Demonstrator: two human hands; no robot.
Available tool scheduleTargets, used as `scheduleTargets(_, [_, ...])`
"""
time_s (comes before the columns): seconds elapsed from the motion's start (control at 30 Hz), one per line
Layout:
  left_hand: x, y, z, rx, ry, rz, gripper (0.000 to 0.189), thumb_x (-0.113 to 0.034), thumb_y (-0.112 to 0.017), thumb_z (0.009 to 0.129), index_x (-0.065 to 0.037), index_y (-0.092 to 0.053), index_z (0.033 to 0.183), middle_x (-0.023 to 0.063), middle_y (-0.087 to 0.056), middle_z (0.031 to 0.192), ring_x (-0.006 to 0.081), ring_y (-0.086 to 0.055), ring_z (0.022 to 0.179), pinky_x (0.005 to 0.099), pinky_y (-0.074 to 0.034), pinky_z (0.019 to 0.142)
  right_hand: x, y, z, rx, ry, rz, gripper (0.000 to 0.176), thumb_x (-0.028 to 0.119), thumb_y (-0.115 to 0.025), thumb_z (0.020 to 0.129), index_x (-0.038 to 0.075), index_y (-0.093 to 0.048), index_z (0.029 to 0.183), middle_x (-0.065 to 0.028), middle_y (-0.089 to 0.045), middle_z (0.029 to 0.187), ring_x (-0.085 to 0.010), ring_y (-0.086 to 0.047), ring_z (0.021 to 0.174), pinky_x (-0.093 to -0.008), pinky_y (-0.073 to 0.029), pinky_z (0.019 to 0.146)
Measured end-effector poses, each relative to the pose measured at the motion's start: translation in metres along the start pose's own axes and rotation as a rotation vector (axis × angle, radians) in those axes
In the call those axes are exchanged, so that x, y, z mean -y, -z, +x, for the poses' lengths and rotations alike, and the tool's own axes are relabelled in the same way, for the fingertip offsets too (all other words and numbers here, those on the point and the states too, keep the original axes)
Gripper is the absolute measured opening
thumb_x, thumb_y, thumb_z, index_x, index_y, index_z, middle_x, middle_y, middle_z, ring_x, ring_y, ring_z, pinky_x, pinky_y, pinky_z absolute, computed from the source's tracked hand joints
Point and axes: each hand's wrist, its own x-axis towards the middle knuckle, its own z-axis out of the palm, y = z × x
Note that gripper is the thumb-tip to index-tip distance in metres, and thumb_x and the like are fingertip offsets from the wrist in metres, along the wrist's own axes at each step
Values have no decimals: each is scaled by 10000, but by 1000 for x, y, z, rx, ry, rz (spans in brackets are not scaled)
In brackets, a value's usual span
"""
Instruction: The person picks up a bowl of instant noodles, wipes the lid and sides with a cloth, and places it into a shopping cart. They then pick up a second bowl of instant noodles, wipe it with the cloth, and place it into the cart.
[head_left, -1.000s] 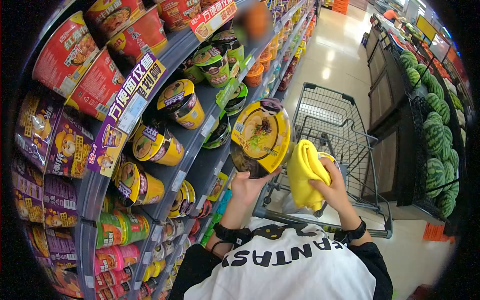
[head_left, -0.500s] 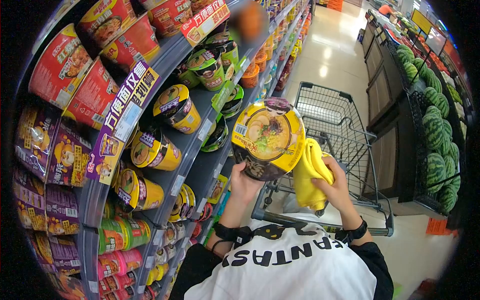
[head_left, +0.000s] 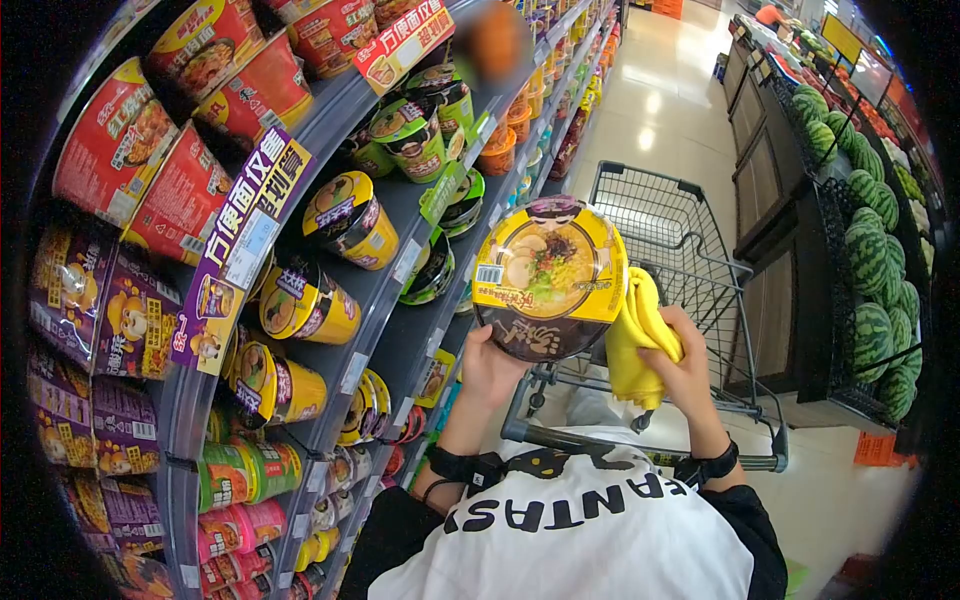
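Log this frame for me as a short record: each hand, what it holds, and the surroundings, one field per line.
Setting: store aisle
Left hand: holds the noodle bowl at its lower edge
Bowl position: raised off the shelves, tilted, printed lid toward the camera
Right hand: grips a yellow cloth
Cloth position: beside the bowl's right edge in the picture; contact unclear
Left of picture: shelving with yellow cups and purple packs
Ahead: wire shopping cart
Right of picture: watermelons on display
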Motion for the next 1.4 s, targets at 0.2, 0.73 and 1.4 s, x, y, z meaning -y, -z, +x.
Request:
scheduleTargets(0.2, [10, 15, -3, -3, -61, 186, 670, -139, -568, 738, -193, -244, 1322, 92, -348, 1318, 275, -376, 1193, 453, -309, 989, 6, -9, -1, -105, -169, 220, 326, 16, -588, 690, 13, -490, 1000, -54, -545, 884, -128, -515, 837, -252, -410, 759])
scheduleTargets(0.73, [18, 7, 1, -17, -245, 301, 639, -124, -608, 759, -153, -251, 1289, 103, -370, 1289, 277, -378, 1188, 443, -281, 1015, 4, -48, -6, 416, 78, 46, 347, 69, -662, 686, 9, -458, 959, -118, -484, 866, -256, -516, 838, -304, -411, 752])
scheduleTargets(1.4, [-50, 84, -81, -405, -282, 189, 540, -398, -451, 803, -55, -439, 1219, 126, -475, 1238, 275, -457, 1130, 435, -334, 971, -35, -21, 3, 435, -250, 256, 335, 52, -611, 647, -31, -571, 969, -62, -562, 921, -162, -536, 890, -265, -401, 815])
